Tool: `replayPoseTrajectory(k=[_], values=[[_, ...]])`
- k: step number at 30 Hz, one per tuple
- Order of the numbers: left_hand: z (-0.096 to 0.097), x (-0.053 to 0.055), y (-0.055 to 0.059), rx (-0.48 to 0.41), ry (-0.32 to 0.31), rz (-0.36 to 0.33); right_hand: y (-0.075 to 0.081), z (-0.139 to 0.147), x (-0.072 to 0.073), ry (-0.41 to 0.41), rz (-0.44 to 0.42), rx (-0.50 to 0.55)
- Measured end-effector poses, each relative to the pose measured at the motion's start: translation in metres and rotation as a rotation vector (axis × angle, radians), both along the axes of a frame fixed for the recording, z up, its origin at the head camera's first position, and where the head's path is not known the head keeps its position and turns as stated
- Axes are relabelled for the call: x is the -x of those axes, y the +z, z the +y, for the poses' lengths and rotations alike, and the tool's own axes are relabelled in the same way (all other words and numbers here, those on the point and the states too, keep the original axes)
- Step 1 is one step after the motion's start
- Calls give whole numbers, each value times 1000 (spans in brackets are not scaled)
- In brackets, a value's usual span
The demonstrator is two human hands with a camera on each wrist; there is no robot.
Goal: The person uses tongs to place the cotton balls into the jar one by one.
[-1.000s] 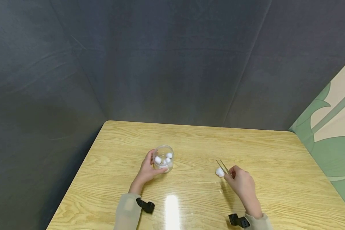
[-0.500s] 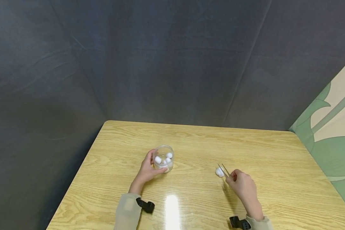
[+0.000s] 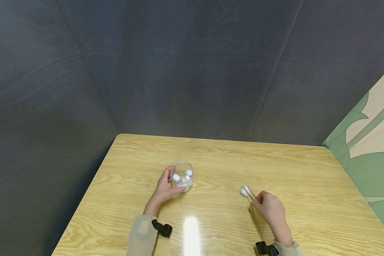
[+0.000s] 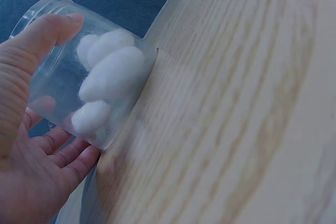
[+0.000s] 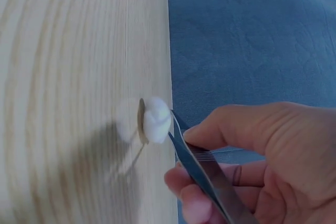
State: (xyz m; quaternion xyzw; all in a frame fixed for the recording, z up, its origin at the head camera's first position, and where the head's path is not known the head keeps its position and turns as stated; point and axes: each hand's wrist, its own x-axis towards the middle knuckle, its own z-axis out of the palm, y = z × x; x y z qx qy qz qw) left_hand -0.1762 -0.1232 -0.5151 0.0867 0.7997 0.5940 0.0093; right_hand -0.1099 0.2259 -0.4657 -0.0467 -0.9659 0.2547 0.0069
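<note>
My left hand (image 3: pixel 162 192) grips a clear plastic jar (image 3: pixel 181 167) standing on the table at left of centre. Thumb and fingers lie on opposite sides of it in the left wrist view. Several white cotton balls (image 4: pixel 113 72) lie at the jar's bottom. On the right, my right hand (image 3: pixel 270 209) pinches metal tweezers (image 5: pixel 202 171) between thumb and fingers. The tweezer tips are slightly apart and meet a small clump of white cotton (image 3: pixel 243 192) on the table. Whether they grip any of the cotton, I cannot tell.
The light wood-grain table (image 3: pixel 211 153) ends at a dark cloth wall (image 3: pixel 192 89) behind. A leaf-patterned panel (image 3: pixel 371 174) stands on the right. Each wrist carries a black camera; the left one (image 3: pixel 162 228) sits just above the table.
The tweezer tips have come down onto the cotton and drawn closer together. My right hand has moved slightly towards me. The left hand and jar have stayed in place.
</note>
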Motion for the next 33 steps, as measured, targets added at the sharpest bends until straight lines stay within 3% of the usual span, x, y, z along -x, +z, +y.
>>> replayPoseTrajectory(k=[7, 14, 27, 29, 33], values=[[0, -1, 0, -1, -2, -6, -4, 1, 1, 0, -23, -12], [0, 0, -1, 1, 0, -9, -5, 0, 1, 25, 3, -26], [0, 0, -2, -8, 1, -12, -1, -1, 1, 2, 20, -28], [1, -3, 6, -6, 0, -24, -1, -1, 1, -5, 25, -27], [2, -2, 7, -6, 3, -34, 0, -1, 0, -7, 30, -26]])
